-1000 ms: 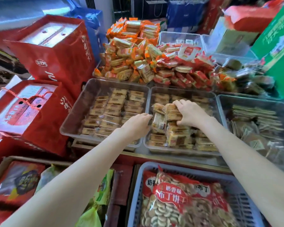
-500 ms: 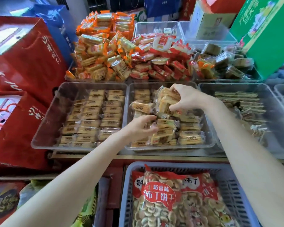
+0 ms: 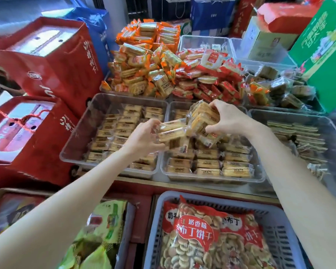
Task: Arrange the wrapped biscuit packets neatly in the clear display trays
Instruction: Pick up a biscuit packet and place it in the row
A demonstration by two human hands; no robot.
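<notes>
Two clear display trays sit side by side: the left tray [image 3: 74,144] holds flat rows of tan wrapped biscuit packets, the middle tray [image 3: 259,178] holds rows at the front and a loose heap behind. My left hand [image 3: 142,139] grips a couple of packets [image 3: 171,131] above the divide between the trays. My right hand [image 3: 229,119] holds a bundle of several packets [image 3: 202,117] lifted over the middle tray.
Heaps of orange-wrapped [image 3: 144,61] and red-wrapped [image 3: 208,78] packets rise behind the trays. A third clear tray [image 3: 334,133] with flat packets is at right. Red gift boxes [image 3: 47,61] stand at left. A grey basket [image 3: 279,239] with bagged biscuits sits in front.
Both hands rose out of the middle tray with packets. The right hand's bundle lifted higher; the left hand picked up packets and brought them toward the right hand.
</notes>
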